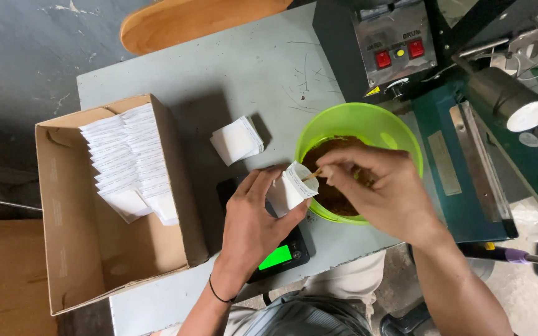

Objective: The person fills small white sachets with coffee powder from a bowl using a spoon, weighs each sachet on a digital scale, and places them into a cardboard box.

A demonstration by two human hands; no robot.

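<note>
Left hand [253,221] holds sachet [292,186] — bowl-side.

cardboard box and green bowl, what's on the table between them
In the head view, a small stack of white sachets lies between the box and the bowl; nearer the person, the left hand covers a scale.
</note>
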